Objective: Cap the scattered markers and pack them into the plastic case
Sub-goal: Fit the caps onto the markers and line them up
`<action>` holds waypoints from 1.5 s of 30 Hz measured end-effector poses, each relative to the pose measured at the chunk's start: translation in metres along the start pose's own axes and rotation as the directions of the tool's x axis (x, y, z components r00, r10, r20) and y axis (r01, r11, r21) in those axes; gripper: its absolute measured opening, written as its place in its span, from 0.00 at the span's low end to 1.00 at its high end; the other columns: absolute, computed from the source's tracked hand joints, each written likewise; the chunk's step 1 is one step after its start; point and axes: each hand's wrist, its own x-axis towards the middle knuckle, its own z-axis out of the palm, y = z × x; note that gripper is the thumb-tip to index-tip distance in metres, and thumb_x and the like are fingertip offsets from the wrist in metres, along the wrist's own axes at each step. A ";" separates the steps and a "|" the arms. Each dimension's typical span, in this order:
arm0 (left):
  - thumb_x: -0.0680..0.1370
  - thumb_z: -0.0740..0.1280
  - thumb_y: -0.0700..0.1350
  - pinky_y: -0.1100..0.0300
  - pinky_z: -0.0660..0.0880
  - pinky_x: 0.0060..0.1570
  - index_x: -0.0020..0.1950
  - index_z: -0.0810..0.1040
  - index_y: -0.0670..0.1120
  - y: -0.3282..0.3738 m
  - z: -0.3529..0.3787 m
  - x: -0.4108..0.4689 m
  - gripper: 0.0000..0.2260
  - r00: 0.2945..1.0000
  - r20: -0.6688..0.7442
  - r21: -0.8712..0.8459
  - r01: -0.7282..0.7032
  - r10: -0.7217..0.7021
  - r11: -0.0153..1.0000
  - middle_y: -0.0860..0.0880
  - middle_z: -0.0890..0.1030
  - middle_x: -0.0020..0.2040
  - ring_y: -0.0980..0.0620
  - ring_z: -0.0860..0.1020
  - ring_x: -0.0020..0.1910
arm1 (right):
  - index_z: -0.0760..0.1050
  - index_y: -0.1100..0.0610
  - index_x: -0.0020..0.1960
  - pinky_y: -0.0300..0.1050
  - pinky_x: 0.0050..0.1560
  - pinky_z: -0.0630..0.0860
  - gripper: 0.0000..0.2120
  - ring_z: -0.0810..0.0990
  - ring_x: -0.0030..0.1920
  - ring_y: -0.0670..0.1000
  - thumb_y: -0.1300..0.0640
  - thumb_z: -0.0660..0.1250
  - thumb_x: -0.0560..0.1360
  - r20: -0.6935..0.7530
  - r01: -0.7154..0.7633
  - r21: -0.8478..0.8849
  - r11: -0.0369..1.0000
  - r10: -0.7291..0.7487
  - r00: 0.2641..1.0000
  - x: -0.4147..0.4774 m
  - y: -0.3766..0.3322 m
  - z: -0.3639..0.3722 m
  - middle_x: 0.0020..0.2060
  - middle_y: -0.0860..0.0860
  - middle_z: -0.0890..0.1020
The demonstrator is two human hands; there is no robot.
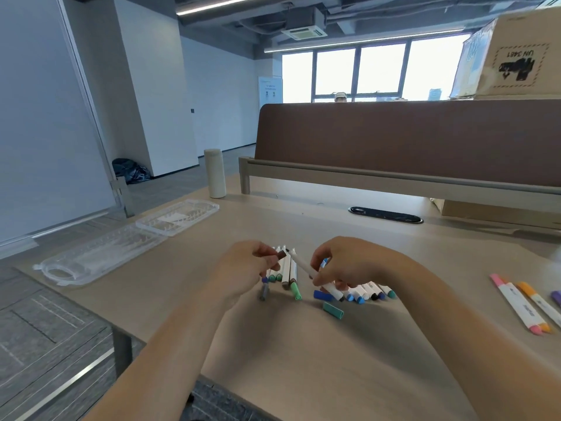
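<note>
My left hand pinches a brown cap, its open end a short gap from the tip of a white marker. My right hand grips that marker, held slanted above the table. Under the hands lie two bunches of white markers, one on the left and one on the right, with green and blue ends. A loose blue cap and a teal cap lie in front. The clear plastic case lies spread open at the left, apart from both hands.
Pink, orange and purple markers lie at the right edge. A beige bottle stands at the back left, by a brown divider panel. A black cable slot sits in the table. The table's left edge runs close to the case.
</note>
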 end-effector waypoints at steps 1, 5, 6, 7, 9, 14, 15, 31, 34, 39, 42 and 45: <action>0.78 0.66 0.35 0.62 0.67 0.32 0.48 0.81 0.41 0.000 0.000 0.000 0.04 1.000 -0.004 -0.023 0.006 -0.006 1.000 0.49 0.84 0.38 0.52 0.71 0.32 | 0.81 0.52 0.53 0.42 0.47 0.80 0.08 0.80 0.37 0.47 0.55 0.73 0.74 0.013 0.004 -0.013 1.000 -0.004 1.000 0.000 0.000 0.000 0.42 0.47 0.82; 0.78 0.66 0.35 0.64 0.68 0.32 0.49 0.81 0.41 0.000 0.001 0.001 0.05 1.000 -0.010 -0.036 0.004 -0.004 0.999 0.48 0.84 0.39 0.54 0.71 0.31 | 0.81 0.52 0.52 0.44 0.49 0.80 0.07 0.80 0.37 0.46 0.55 0.73 0.74 0.043 0.015 -0.042 0.999 -0.013 0.999 0.004 0.001 0.001 0.43 0.48 0.83; 0.78 0.66 0.35 0.65 0.68 0.32 0.50 0.81 0.41 0.000 0.001 0.001 0.05 1.000 -0.008 -0.031 0.001 -0.001 1.000 0.47 0.84 0.39 0.55 0.72 0.30 | 0.81 0.52 0.52 0.44 0.50 0.80 0.07 0.81 0.38 0.46 0.55 0.72 0.74 0.047 0.018 -0.057 0.998 -0.015 0.999 0.006 0.001 0.001 0.44 0.48 0.83; 0.78 0.66 0.35 0.65 0.68 0.32 0.50 0.81 0.42 -0.001 0.001 0.002 0.05 1.000 -0.006 -0.025 -0.001 0.001 1.000 0.47 0.84 0.39 0.56 0.72 0.30 | 0.81 0.52 0.52 0.44 0.50 0.80 0.07 0.81 0.38 0.46 0.54 0.72 0.74 0.049 0.021 -0.075 0.997 -0.017 0.999 0.007 0.002 0.002 0.44 0.48 0.83; 0.78 0.66 0.35 0.63 0.68 0.33 0.49 0.82 0.43 -0.002 0.002 0.004 0.06 1.000 -0.006 -0.027 -0.007 0.007 1.000 0.47 0.82 0.37 0.55 0.71 0.30 | 0.82 0.53 0.54 0.43 0.49 0.80 0.09 0.80 0.39 0.46 0.53 0.72 0.74 0.050 0.022 -0.103 0.994 -0.017 0.999 0.008 0.004 0.001 0.46 0.49 0.83; 0.78 0.65 0.34 0.60 0.66 0.31 0.48 0.82 0.41 0.000 0.007 0.006 0.06 0.999 0.020 -0.079 -0.025 0.026 0.997 0.47 0.79 0.33 0.52 0.69 0.31 | 0.84 0.53 0.55 0.37 0.42 0.75 0.11 0.79 0.42 0.47 0.50 0.71 0.76 0.042 0.053 -0.065 0.996 -0.051 0.998 0.010 0.008 -0.002 0.46 0.48 0.84; 0.78 0.65 0.33 0.60 0.67 0.31 0.48 0.82 0.41 0.001 0.008 0.006 0.06 0.999 0.033 -0.085 -0.032 0.035 0.996 0.45 0.80 0.34 0.51 0.69 0.31 | 0.84 0.54 0.55 0.37 0.42 0.75 0.11 0.79 0.42 0.47 0.50 0.70 0.76 0.037 0.065 -0.057 0.996 -0.063 0.997 0.010 0.007 -0.003 0.46 0.48 0.84; 0.79 0.63 0.33 0.63 0.67 0.28 0.48 0.81 0.43 0.006 0.028 0.010 0.09 0.999 -0.030 -0.157 -0.049 0.045 0.986 0.45 0.79 0.35 0.53 0.70 0.29 | 0.84 0.56 0.54 0.40 0.45 0.73 0.11 0.77 0.42 0.47 0.51 0.68 0.78 -0.057 0.105 -0.062 0.993 -0.108 0.992 0.009 0.010 -0.006 0.44 0.48 0.84; 0.79 0.65 0.39 0.59 0.70 0.34 0.58 0.77 0.51 0.007 0.030 0.015 0.10 0.995 -0.094 -0.090 -0.039 0.031 0.995 0.48 0.83 0.41 0.54 0.74 0.33 | 0.81 0.56 0.52 0.38 0.39 0.75 0.08 0.79 0.40 0.47 0.52 0.71 0.76 -0.125 0.034 -0.065 0.997 -0.042 0.991 0.017 0.014 -0.003 0.44 0.49 0.82; 0.79 0.64 0.42 0.57 0.72 0.40 0.55 0.80 0.48 0.010 0.040 0.012 0.08 0.998 -0.055 -0.039 -0.026 0.024 0.999 0.50 0.83 0.41 0.53 0.74 0.35 | 0.80 0.60 0.49 0.39 0.35 0.69 0.10 0.76 0.38 0.49 0.53 0.70 0.76 -0.239 -0.146 -0.176 0.974 0.101 0.966 0.032 0.028 0.012 0.43 0.54 0.82; 0.80 0.63 0.43 0.58 0.74 0.41 0.54 0.81 0.49 0.012 0.043 0.007 0.08 0.999 -0.039 0.027 -0.016 0.017 1.000 0.50 0.83 0.43 0.54 0.74 0.36 | 0.80 0.59 0.46 0.40 0.35 0.69 0.08 0.75 0.37 0.49 0.54 0.70 0.75 -0.256 -0.186 -0.190 0.964 0.135 0.957 0.039 0.033 0.019 0.37 0.53 0.78; 0.80 0.63 0.43 0.59 0.73 0.41 0.53 0.81 0.47 0.009 0.045 0.005 0.08 0.999 -0.042 0.033 -0.021 0.022 0.999 0.50 0.83 0.43 0.54 0.74 0.35 | 0.78 0.58 0.45 0.44 0.37 0.71 0.07 0.76 0.37 0.50 0.54 0.70 0.73 -0.278 -0.207 -0.207 0.956 0.145 0.950 0.043 0.036 0.026 0.36 0.52 0.78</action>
